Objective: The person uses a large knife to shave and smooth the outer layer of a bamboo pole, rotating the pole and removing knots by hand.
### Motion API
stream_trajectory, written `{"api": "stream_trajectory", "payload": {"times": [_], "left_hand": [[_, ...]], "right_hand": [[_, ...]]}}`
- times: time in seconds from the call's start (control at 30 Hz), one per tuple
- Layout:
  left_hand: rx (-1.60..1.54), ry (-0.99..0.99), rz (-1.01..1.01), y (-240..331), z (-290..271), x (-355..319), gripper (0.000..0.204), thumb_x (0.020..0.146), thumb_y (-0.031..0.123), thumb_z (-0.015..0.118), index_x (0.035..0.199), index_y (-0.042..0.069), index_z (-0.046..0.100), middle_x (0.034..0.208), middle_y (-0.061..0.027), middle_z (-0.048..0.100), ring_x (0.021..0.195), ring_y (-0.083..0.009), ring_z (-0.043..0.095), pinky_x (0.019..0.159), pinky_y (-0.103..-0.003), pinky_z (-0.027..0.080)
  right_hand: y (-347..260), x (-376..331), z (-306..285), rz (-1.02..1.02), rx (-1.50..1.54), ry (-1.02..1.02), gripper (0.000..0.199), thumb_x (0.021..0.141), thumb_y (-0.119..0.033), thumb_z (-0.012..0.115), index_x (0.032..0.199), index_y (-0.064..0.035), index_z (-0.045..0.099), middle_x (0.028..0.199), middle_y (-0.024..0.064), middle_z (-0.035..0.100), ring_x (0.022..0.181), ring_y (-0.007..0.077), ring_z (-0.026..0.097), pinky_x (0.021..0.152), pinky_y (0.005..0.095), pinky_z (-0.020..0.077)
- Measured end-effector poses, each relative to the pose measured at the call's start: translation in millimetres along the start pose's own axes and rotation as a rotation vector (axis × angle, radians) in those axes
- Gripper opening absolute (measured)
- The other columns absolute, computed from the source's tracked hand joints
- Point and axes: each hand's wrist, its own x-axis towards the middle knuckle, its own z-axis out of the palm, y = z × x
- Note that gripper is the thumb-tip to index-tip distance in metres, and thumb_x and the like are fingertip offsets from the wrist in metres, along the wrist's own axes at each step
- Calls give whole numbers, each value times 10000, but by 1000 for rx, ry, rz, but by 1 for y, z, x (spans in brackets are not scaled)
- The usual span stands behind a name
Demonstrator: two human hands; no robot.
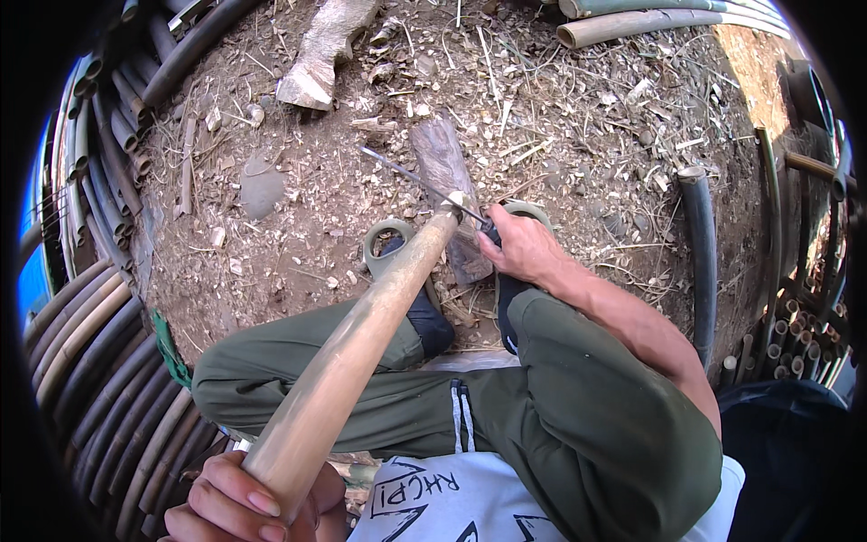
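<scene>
A pale bamboo pole (pixel 352 343) slants from the lower left up to the middle. My left hand (pixel 257 501) is closed around its near end. The far end is at a dark wooden block (pixel 442 158) lying on the ground between my feet; whether it touches the block is unclear. In my right hand (pixel 519 242) is the dark handle of a long thin blade (pixel 406 176). The blade crosses at the pole's far tip and points up and left. It shows nearly edge-on, so I cannot tell whether it is a knife or a saw.
Dark bamboo poles (pixel 117 406) are stacked along the left. A cut log (pixel 316 63) lies ahead among wood chips. More bamboo poles (pixel 650 25) lie at the far right, and a grey-blue pole (pixel 700 262) stands out at the right. My feet flank the block.
</scene>
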Motion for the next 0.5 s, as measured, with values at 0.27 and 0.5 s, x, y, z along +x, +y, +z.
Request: {"api": "stream_trajectory", "payload": {"times": [0.27,0.5], "left_hand": [[7,-38,-3,2,-8,-3,286,960,113,551,1222,149,443,853,-5,398,734,-180,495,739,-400,455],[22,-18,33,8,-1,-3,288,969,119,534,1242,145,443,867,-17,405,739,-187,492,737,-400,451]], "right_hand": [[-32,-18,-10,-573,380,423,300,921,-204,662,1111,-6,541,722,190,649,651,394,661,623,455,529],[-36,-11,-14,-333,221,270,353,905,-242,682,1116,-13,516,830,233,669,714,417,676,608,483,536]]}}
